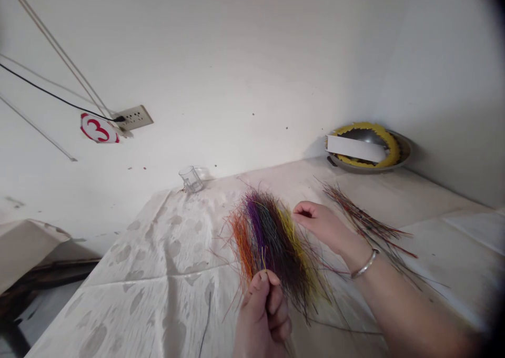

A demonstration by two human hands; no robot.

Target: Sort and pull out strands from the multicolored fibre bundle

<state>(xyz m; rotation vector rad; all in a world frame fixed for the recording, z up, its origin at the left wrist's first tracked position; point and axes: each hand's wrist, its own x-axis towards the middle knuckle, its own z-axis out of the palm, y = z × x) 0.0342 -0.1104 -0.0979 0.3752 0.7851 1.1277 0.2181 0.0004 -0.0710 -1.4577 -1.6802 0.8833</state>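
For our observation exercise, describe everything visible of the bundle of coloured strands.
The bundle of thin coloured strands fans out from a pinch in the left hand: orange, purple, dark grey-black and yellow bands, wire-like, with stray ends. It hangs above a stained white cloth, and the right hand sits beside its upper edge.

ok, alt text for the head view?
The left hand pinches a fan of thin orange, purple, black and yellow strands above a stained white cloth. The right hand, wearing a metal bangle, is open beside the fan, with a looser bunch of dark strands beyond it.
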